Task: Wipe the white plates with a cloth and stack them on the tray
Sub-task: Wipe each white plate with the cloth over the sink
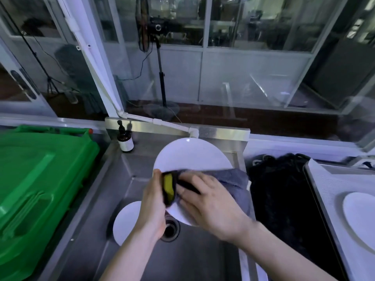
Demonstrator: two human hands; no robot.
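White plate (pixel 190 157) between hands | left hand (pixel 154 203) grips rim | right hand (pixel 211 205) flat, pressing cloth (pixel 233 177)

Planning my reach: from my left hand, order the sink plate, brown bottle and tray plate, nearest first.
1. Sink plate, just left of the left hand.
2. Brown bottle, back left ledge.
3. Tray plate, far right.

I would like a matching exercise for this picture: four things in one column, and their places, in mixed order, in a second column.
1. grey cloth
2. brown pump bottle with white label
3. green plastic bin
4. pale rectangular tray

A. left of the steel sink
B. far right, bearing one white round plate
C. pressed on the held white round plate
D. at the sink's back corner

Pairs: 1-C, 2-D, 3-A, 4-B.
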